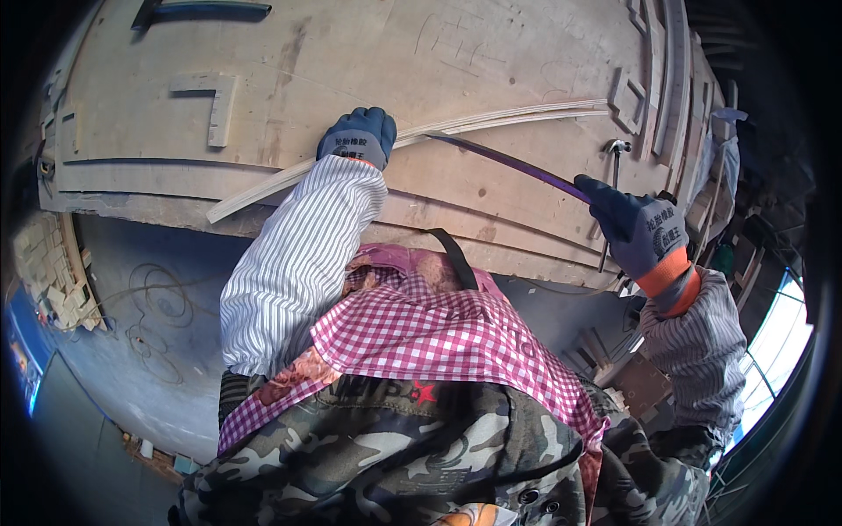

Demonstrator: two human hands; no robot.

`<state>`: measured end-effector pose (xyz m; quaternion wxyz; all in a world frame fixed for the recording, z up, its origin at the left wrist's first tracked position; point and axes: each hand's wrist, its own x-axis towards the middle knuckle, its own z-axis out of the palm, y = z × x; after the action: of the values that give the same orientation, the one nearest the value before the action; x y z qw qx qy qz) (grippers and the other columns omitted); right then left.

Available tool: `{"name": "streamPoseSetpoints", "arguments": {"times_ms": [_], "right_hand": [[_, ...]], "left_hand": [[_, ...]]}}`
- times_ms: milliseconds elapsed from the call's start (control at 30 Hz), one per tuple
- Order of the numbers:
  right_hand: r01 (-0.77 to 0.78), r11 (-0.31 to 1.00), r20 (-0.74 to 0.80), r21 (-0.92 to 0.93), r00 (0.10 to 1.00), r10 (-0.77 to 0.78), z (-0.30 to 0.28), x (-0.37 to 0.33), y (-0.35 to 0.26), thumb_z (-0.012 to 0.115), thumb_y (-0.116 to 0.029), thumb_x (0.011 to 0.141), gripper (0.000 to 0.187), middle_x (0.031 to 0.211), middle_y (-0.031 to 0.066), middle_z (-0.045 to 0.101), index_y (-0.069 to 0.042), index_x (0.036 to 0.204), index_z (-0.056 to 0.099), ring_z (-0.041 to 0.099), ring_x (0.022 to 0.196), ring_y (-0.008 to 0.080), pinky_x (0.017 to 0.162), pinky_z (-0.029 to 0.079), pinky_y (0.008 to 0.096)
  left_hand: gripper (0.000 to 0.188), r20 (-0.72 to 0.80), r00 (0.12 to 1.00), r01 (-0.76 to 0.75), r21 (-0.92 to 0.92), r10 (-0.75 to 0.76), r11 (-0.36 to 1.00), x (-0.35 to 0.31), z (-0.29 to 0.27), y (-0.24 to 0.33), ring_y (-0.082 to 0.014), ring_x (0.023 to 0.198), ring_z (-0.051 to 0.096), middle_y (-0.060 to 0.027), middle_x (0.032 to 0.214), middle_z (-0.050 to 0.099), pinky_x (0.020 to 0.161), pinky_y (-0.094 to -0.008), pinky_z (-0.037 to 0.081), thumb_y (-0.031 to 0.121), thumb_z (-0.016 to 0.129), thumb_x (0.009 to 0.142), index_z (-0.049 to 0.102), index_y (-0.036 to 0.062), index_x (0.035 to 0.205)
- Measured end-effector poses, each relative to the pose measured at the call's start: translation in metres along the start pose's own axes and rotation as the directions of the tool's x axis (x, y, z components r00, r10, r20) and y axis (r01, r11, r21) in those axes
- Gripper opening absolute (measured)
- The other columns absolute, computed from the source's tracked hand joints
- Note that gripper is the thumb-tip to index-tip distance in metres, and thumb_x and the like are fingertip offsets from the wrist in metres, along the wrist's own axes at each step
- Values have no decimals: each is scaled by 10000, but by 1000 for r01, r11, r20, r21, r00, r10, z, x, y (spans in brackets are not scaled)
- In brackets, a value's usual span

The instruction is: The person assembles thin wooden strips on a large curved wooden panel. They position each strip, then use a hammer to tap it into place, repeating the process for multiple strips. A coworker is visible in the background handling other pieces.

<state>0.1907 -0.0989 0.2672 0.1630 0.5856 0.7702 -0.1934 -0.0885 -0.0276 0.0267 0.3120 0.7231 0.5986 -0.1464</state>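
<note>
My left hand (358,138), in a blue and grey coated glove, is closed over a long pale wooden strip (259,194). The strip lies slantwise across the plywood-topped bench (386,53) and juts past its layered near edge on the left. In my right hand (633,219), gloved alike with an orange cuff, is one end of a long narrow dark strip (517,164) with a purple sheen, like a blade. Its far end meets or lies very near the wooden strip, just right of my left hand. Whether it has a handle is hidden by my fingers.
A hammer (617,147) lies beside my right hand. L-shaped wooden pieces (221,110) rest at the left, and a dark-handled tool (210,8) at the far left. Long boards (674,79) line the right side. Wood offcuts (57,272) are piled at lower left, near a loose cable (158,294).
</note>
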Motion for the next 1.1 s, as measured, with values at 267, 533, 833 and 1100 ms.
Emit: {"name": "streamPoseSetpoints", "arguments": {"times_ms": [267, 533, 833, 1100], "right_hand": [[2, 999, 84, -40, 996, 1, -13, 6, 8, 594, -66, 803, 386, 746, 146, 637, -174, 1174, 599, 584, 581, 310, 554, 461, 361], [-56, 995, 102, 80, 994, 48, -25, 13, 10, 587, -62, 824, 368, 792, 150, 647, -170, 1176, 608, 606, 600, 293, 561, 474, 336], [-152, 982, 165, 111, 977, 133, -21, 9, 12, 589, -84, 834, 322, 823, 136, 654, -162, 1144, 632, 613, 603, 277, 571, 479, 319], [-52, 993, 67, 110, 997, 44, -20, 14, 25, 600, -115, 836, 289, 746, 124, 647, -174, 1115, 647, 609, 572, 254, 547, 474, 319]], "left_hand": [[320, -86, 996, -27, -4, 26, 1000, -7, 2, 0, -298, 942, 594, -128, 1022, 609, 851, -408, 472, 342, 385, 942, 571, 98, 1033], [309, -87, 996, 1, -1, -1, 1000, -7, 2, 0, -295, 941, 594, -124, 1012, 612, 839, -404, 477, 340, 392, 938, 572, 98, 1000], [319, -55, 998, 8, 12, -8, 1000, -9, 1, 1, -279, 954, 592, -112, 1039, 600, 857, -389, 473, 341, 379, 942, 568, 95, 1018], [337, -34, 999, 3, 4, -3, 1000, -11, -2, 0, -269, 992, 587, -111, 1057, 606, 866, -405, 477, 344, 367, 937, 575, 106, 1051]]}}
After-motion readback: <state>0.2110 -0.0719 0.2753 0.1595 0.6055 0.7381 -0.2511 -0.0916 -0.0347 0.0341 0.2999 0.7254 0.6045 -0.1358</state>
